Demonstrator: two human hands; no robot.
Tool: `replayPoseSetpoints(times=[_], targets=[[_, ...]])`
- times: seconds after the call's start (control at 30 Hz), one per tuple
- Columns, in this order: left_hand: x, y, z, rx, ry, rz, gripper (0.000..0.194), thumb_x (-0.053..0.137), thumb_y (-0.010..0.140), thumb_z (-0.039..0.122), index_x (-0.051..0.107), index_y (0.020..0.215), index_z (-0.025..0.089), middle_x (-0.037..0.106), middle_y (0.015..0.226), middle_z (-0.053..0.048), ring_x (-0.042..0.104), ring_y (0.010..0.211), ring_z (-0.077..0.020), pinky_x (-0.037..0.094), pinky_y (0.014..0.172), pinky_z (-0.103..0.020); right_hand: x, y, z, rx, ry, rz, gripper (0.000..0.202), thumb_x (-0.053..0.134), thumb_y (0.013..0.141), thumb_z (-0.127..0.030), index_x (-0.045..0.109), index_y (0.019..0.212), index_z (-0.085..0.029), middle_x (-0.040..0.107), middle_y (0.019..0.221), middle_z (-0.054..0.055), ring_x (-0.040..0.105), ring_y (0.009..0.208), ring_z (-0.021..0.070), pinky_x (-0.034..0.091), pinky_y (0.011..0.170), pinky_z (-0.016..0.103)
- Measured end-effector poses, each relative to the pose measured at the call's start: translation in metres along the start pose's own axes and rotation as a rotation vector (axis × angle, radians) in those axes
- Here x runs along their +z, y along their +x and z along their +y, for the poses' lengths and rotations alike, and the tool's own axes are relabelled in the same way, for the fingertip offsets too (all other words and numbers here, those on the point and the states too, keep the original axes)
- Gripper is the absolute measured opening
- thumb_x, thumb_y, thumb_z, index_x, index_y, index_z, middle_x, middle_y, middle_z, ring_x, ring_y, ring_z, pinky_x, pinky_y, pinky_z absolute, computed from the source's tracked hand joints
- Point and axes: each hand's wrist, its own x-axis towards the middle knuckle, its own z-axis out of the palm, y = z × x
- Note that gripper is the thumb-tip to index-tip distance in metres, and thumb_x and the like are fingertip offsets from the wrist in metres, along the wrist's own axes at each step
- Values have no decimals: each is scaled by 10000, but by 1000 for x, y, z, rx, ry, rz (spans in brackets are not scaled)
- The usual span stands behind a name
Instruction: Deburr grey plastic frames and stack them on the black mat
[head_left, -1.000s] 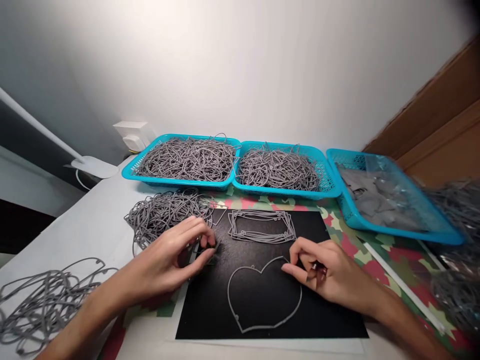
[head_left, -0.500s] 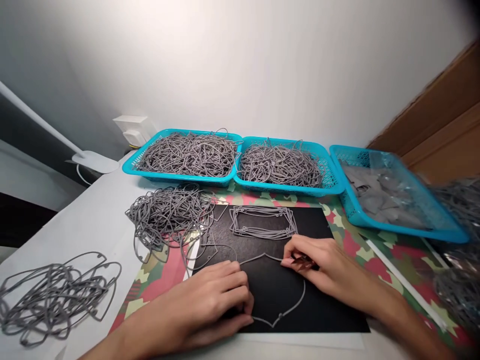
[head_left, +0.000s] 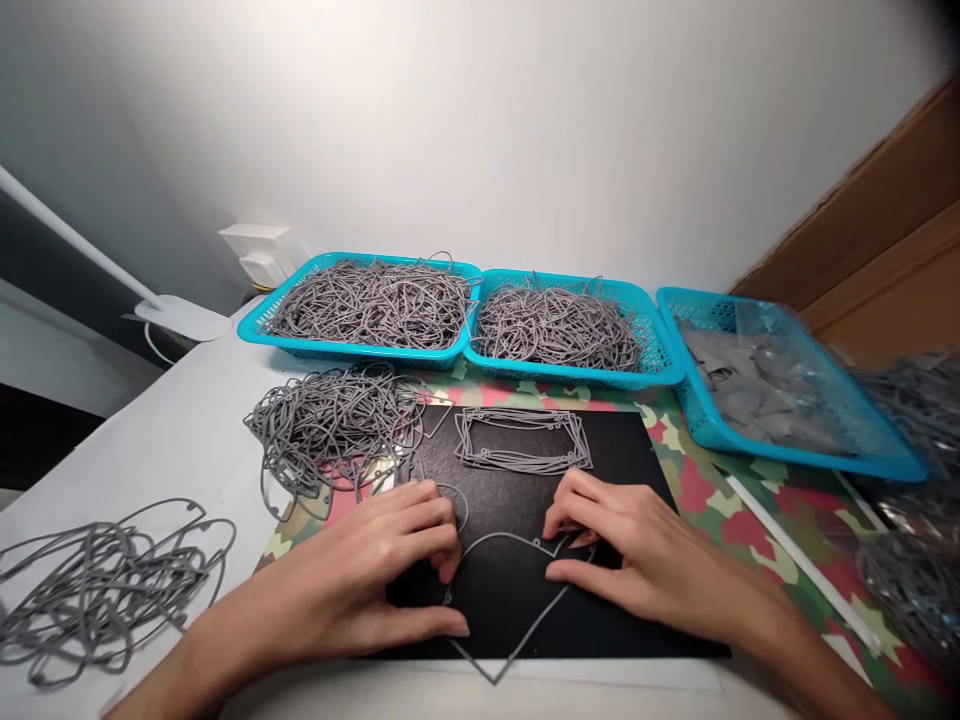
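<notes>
A thin grey rubber gasket (head_left: 534, 628) lies as a loose ring on the black mat (head_left: 637, 630), one pointed corner hanging over the mat's front edge. At its left side is my left hand (head_left: 397, 560), thumb stretched out and apart from the curled fingers, the gasket's edge passing between them. My right hand (head_left: 619, 545) bends over the gasket's right corner, its fingertips at the strip. Partly hidden in the right palm is a small copper-coloured tool (head_left: 585, 539), its kind unclear. Behind both hands lies a neat rectangular stack of gaskets (head_left: 525, 464).
Tangled gaskets form a heap (head_left: 330, 430) left of the mat and a looser pile (head_left: 97, 590) at far left. Two blue baskets (head_left: 352, 350) (head_left: 577, 378) of gaskets line the wall. A third blue basket (head_left: 810, 458) holds flat grey pieces. A white strip (head_left: 802, 560) lies right.
The gasket has shifted left and turned, its lower corner now past the mat's edge. My left hand has moved left and its thumb has parted from the fingers. My right hand has moved slightly left.
</notes>
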Motion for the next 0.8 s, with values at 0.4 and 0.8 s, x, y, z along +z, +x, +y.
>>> replayPoseSetpoints(times=[0.4, 0.8], targets=[[3, -2, -6, -4, -51, -40, 162, 744, 1085, 332, 648, 1010, 226, 695, 1015, -30, 615, 970, -213, 440, 819, -313, -15, -7, -3, 77, 212, -20, 194, 479, 1147, -122, 499, 1032, -277, 601, 996, -29, 555, 838, 158, 389, 751, 305], [6, -2, -3, -150, -183, 34, 119, 542, 1166, 265, 649, 1117, 245, 695, 1052, -13, 657, 956, -168, 490, 841, -276, -13, -4, 10, 313, 463, 123, 218, 671, 1108, -530, 669, 1195, -331, 711, 1028, -34, 657, 926, 175, 491, 807, 283]])
